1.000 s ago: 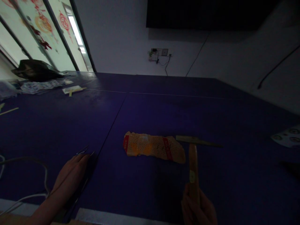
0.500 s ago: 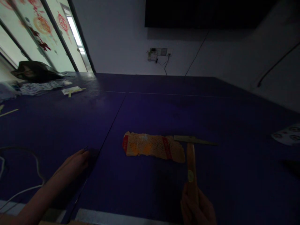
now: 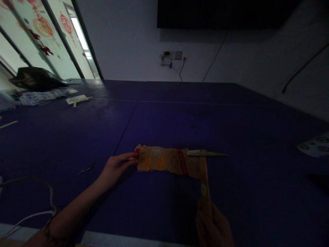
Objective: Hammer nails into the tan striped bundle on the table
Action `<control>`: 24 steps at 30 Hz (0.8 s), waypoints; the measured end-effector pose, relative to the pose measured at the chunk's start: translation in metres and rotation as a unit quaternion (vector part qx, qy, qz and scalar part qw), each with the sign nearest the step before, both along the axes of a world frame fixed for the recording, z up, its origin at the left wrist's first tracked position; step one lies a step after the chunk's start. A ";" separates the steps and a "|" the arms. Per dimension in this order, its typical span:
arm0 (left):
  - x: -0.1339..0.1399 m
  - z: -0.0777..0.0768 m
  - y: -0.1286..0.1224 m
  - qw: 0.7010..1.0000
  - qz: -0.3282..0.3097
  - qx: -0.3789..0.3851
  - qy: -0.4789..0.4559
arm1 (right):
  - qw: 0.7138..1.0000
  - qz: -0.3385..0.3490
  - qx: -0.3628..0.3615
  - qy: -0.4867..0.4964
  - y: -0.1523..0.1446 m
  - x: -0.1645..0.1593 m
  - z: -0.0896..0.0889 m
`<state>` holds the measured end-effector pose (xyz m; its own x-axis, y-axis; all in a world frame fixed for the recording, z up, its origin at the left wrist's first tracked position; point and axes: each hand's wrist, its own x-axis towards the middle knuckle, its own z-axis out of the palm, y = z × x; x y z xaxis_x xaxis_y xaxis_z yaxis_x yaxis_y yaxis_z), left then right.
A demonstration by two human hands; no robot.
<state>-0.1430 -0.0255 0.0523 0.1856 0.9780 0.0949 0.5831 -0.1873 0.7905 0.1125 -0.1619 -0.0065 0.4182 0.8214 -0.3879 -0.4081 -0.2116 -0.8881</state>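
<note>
A worn strip of perforated tan cardboard point(image 3: 161, 159) with red bands and orange patches lies flat on the dark blue table. My left hand point(image 3: 115, 168) reaches its left end, with the thumb and fingers closing on the red edge. Upright in my right hand point(image 3: 214, 224) is a hammer point(image 3: 205, 183), gripped round the lower wooden handle. Its long narrow head crosses over the cardboard's right end; whether they touch I cannot tell. Several thin metal pieces, perhaps nails point(image 3: 87, 168), lie left of my left hand.
Pale cables point(image 3: 33, 214) curl at the lower left. A dark bag point(image 3: 37, 79), crumpled plastic point(image 3: 46, 96) and a small white packet point(image 3: 78, 99) sit at the far left. A patterned white object point(image 3: 315, 146) lies at the right edge. Sockets point(image 3: 173, 56) and a dark screen are on the wall.
My left hand has moved right from the thin metal pieces, uncovering them, to the cardboard's left end. The hammer has shifted slightly left in my right hand.
</note>
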 end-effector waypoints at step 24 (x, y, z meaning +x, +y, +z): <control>0.096 -0.061 0.034 0.998 -0.036 0.057 0.020 | 1.000 0.003 -0.031 0.003 0.007 0.005 -0.010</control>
<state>-0.0469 0.0083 -0.0092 0.2607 0.9455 0.1952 0.5953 -0.3166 0.7385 0.1172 -0.1548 -0.0168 0.4118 0.7978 -0.4404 -0.4114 -0.2685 -0.8710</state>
